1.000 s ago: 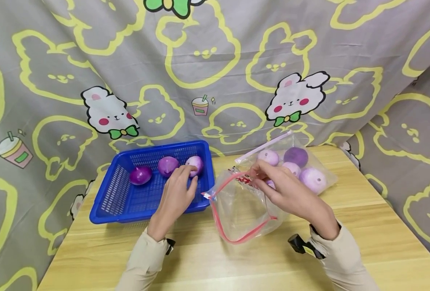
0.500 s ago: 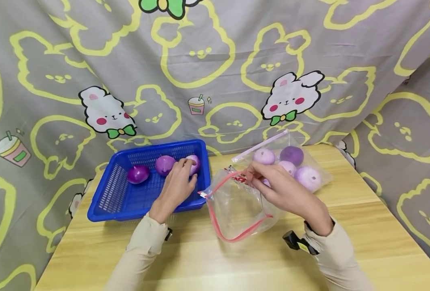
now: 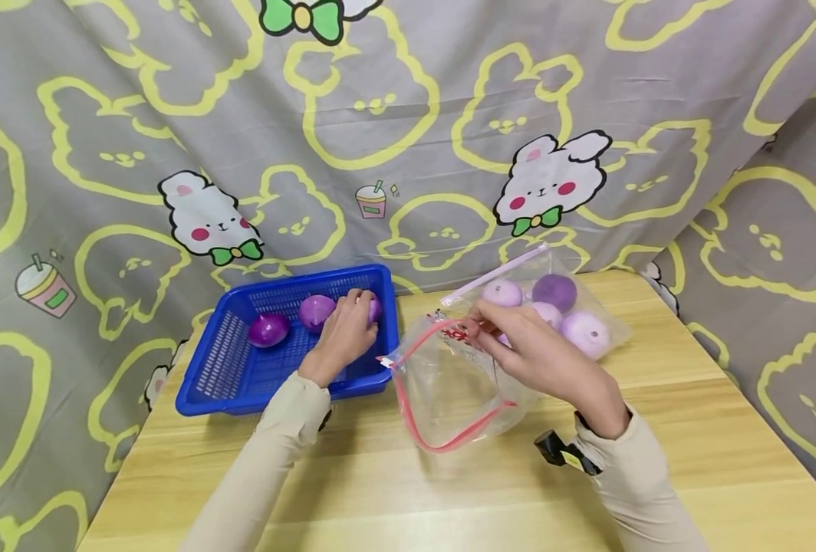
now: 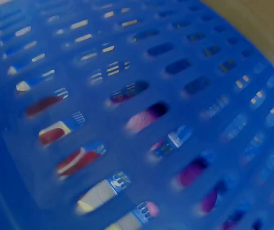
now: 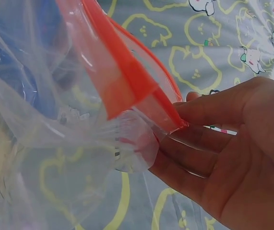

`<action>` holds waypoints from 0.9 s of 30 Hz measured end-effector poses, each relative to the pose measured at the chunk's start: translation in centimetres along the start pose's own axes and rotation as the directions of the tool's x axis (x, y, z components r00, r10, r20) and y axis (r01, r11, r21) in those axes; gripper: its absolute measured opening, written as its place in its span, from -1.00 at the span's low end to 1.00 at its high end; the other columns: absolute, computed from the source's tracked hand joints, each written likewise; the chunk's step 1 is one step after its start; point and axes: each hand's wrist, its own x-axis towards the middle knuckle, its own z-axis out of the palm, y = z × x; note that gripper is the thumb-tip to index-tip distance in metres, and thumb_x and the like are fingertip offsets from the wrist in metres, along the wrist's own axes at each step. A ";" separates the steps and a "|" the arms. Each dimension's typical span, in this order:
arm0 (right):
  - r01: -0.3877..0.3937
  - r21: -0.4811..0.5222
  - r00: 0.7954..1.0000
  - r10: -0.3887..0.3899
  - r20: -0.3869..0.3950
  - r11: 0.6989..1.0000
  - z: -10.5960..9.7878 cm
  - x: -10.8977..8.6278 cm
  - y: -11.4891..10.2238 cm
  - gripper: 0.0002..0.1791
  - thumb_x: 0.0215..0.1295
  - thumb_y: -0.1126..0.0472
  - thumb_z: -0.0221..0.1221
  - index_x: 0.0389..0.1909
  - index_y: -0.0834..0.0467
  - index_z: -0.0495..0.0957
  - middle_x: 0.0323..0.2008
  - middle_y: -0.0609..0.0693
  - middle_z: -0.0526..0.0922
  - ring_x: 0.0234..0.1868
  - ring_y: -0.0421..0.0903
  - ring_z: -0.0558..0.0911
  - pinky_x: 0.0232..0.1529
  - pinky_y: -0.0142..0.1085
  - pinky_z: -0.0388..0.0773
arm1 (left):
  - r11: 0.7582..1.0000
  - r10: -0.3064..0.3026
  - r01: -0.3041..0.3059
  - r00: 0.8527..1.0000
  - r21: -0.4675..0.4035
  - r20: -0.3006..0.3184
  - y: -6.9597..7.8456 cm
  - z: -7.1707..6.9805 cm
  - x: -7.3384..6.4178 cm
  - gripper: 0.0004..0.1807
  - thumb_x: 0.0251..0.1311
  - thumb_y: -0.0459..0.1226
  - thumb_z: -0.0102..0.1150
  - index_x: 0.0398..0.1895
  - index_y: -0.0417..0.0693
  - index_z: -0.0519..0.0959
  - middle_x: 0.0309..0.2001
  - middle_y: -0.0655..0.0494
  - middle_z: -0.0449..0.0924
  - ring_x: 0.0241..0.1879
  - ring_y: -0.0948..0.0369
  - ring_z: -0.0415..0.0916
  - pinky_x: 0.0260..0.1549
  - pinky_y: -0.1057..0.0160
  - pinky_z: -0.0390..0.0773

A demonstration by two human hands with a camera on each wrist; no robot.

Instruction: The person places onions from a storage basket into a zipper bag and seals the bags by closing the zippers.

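Note:
My left hand (image 3: 344,331) is inside the blue plastic basket (image 3: 197,387), its fingers curled over a purple onion (image 3: 376,309) at the right end and mostly covering it. Two more purple onions, one in the middle (image 3: 314,313) and one farther left (image 3: 268,330), lie in the same basket. Between thumb and fingers, my right hand (image 3: 542,354) pinches the red-edged mouth of a clear zip bag (image 3: 449,395). That bag's mouth gapes toward the basket, also seen in the right wrist view, where the red zip strip (image 5: 141,81) meets my fingertips.
Behind my right hand lies a second clear bag (image 3: 611,310) with a pale zip strip, holding several purple onions. Slotted basket wall (image 4: 103,153) fills the left wrist view. A patterned curtain (image 3: 408,123) hangs behind the wooden table (image 3: 408,498).
My left hand has reached slightly farther over the right-hand onion, which is now more covered. The right hand keeps its pinch on the bag's edge. The head view has shifted slightly.

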 end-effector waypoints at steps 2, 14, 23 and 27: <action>0.012 -0.008 1.000 -0.012 -0.004 1.000 0.1 0.1 0.1 -0.87 0.40 0.42 0.11 -0.23 0.11 0.48 -0.36 -0.10 0.60 -0.31 -0.27 0.58 -0.27 -0.35 0.58 | 1.000 -0.030 0.030 0.998 0.003 0.064 -0.2 0.2 0.3 -0.40 0.10 -0.35 0.32 0.24 -0.32 0.41 0.15 -0.31 0.42 0.07 -0.26 0.45 -0.06 -0.23 0.56; 0.001 -0.026 1.000 -0.001 -0.003 1.000 0.3 0.1 0.3 -0.85 0.38 0.42 0.11 -0.26 0.10 0.47 -0.42 -0.16 0.54 -0.38 -0.29 0.54 -0.33 -0.37 0.54 | 0.996 -0.086 0.077 0.971 0.049 0.224 -0.5 0.4 0.7 -0.26 0.08 -0.36 0.31 0.38 -0.26 0.30 0.26 -0.31 0.31 0.10 -0.31 0.42 -0.05 -0.25 0.55; -0.031 -0.006 0.999 0.031 0.034 0.999 0.5 0.3 0.1 -0.88 0.39 0.42 0.13 -0.24 0.12 0.47 -0.40 -0.11 0.57 -0.32 -0.25 0.59 -0.26 -0.33 0.58 | 0.995 -0.101 0.092 0.967 0.046 0.236 -0.7 0.2 0.4 -0.32 0.10 -0.37 0.32 0.33 -0.18 0.32 0.21 -0.31 0.39 0.06 -0.34 0.45 -0.03 -0.25 0.53; -0.044 -0.003 0.998 0.044 0.042 0.999 0.6 0.3 0.1 -0.87 0.38 0.43 0.13 -0.24 0.13 0.47 -0.39 -0.11 0.58 -0.31 -0.25 0.59 -0.24 -0.31 0.59 | 0.997 -0.067 0.058 0.981 0.057 0.180 -0.6 0.5 0.0 -0.31 0.04 -0.38 0.37 0.28 -0.24 0.34 0.15 -0.31 0.42 0.02 -0.31 0.47 -0.03 -0.22 0.55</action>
